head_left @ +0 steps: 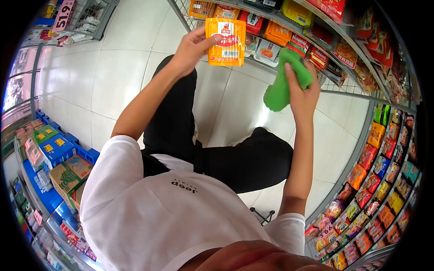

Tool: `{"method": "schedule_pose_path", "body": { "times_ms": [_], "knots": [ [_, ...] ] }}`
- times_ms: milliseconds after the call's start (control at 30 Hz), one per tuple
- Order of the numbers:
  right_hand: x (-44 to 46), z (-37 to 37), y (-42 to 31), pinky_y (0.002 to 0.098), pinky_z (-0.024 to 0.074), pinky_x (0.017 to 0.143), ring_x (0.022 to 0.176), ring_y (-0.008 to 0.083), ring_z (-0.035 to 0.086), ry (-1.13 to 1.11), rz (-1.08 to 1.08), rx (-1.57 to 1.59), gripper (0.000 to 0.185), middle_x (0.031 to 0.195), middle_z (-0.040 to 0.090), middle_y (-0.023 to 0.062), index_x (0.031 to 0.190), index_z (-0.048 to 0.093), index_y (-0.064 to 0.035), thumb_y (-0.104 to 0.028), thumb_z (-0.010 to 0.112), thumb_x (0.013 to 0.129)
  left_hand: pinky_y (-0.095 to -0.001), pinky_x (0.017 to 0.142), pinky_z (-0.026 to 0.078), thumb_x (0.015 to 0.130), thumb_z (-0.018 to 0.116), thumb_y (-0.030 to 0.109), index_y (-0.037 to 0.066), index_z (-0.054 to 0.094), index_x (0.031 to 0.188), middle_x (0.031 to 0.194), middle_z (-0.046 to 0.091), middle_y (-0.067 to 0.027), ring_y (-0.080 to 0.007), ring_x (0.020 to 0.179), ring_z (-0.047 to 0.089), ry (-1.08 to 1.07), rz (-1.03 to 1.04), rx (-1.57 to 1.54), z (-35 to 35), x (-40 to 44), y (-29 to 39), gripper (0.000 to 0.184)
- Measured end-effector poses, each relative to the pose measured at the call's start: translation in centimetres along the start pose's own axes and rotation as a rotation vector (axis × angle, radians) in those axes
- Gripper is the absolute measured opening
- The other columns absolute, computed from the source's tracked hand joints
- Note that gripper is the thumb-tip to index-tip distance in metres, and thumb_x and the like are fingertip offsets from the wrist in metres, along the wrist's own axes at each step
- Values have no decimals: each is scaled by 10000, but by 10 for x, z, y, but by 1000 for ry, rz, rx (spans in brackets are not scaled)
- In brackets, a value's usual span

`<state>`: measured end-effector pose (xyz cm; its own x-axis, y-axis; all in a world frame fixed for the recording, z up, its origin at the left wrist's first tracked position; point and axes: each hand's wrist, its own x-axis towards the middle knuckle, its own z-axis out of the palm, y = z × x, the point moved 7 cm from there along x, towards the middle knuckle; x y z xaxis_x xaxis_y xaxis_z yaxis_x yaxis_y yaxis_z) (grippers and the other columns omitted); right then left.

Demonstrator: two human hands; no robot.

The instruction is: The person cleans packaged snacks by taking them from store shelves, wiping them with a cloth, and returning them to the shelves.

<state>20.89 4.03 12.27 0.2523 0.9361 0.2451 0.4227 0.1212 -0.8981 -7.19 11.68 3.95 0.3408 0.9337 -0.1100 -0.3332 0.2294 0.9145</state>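
Note:
An orange and yellow packet (226, 53) with a white label and barcode is upright in my left hand (192, 49), the thumb across its front. My right hand (304, 90) grips a green cloth (278, 92), which hangs down from the fingers on the left side. Both hands are raised in front of the lower shelf (266, 60), the cloth close to its packets. Behind the held packet, more orange packets (202, 9) and a red one (251, 22) lie on the shelf.
Shelves of colourful packets (370, 180) curve along the right side. Boxes (68, 176) are stacked on a blue base at the left. A wire basket (97, 20) with a price sign is at the upper left. Pale floor tiles (122, 67) lie below.

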Motion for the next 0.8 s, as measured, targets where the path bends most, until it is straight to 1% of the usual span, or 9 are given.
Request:
{"method": "schedule_pose_path", "body": {
  "times_ms": [33,67,200,300,433,567,700,733,800],
  "knots": [
    [0,7,-7,295,516,856,947,199,646,-58,-116,-78,356,1060,675,97,1159,682,29,-165,821,895,-316,1007,554,1040,646,176,-1,599,1305,1237,696,-102,-157,1112,684,12,-82,-200,7,-4,-8,322],
    [0,9,-9,311,521,858,958,232,642,-73,-126,-97,380,1107,654,122,1167,677,20,-111,836,848,-331,1021,549,1050,620,179,25,565,1358,1284,675,-90,-161,1154,671,27,-149,-388,13,-9,-21,348],
    [-7,22,-37,350,534,854,960,280,662,-97,-345,-147,399,1108,652,129,1188,672,20,-57,805,819,-362,1050,537,1053,616,187,62,514,1415,1317,652,-70,-175,1201,653,-7,-224,-615,58,-25,-30,396],
    [-4,33,-41,357,539,848,971,304,672,-113,-396,-192,415,1102,653,128,1205,672,8,-67,792,815,-386,1057,537,1068,591,189,59,516,1406,1320,645,-72,-176,1204,652,-43,-229,-640,84,-31,-35,370],
    [-2,32,-21,372,551,835,980,320,683,-64,-289,-268,418,1091,659,127,1203,683,-17,-57,772,796,-403,1047,551,1085,559,196,70,510,1413,1321,634,-73,-177,1215,644,-73,-215,-684,103,-31,-30,355],
    [-28,52,-37,372,553,821,963,301,697,-315,-430,-336,458,1051,672,100,1184,710,-39,-40,792,734,-385,1041,549,1090,547,193,89,496,1427,1329,624,-71,-176,1230,633,-56,-182,-671,102,-19,-21,356],
    [-1,23,-28,371,562,773,953,277,679,64,-500,-354,455,1043,670,60,1147,734,-107,-21,794,705,-387,1042,540,1105,514,234,124,456,1482,1363,613,-58,-177,1243,626,-74,-218,-612,112,-25,-24,396],
    [1,23,-25,373,561,761,956,282,669,81,-451,-360,483,1044,669,52,1149,733,-123,-4,780,684,-392,1045,537,1112,500,255,138,440,1503,1376,611,-55,-176,1247,624,-61,-228,-586,113,-26,-25,413],
    [-13,39,-37,375,559,764,957,282,669,-96,-528,-406,503,1047,670,56,1163,729,-117,1,771,676,-399,1059,521,1123,454,326,149,433,1511,1398,597,-47,-181,1272,606,-30,-252,-582,110,-26,-30,427]
  ]
}}
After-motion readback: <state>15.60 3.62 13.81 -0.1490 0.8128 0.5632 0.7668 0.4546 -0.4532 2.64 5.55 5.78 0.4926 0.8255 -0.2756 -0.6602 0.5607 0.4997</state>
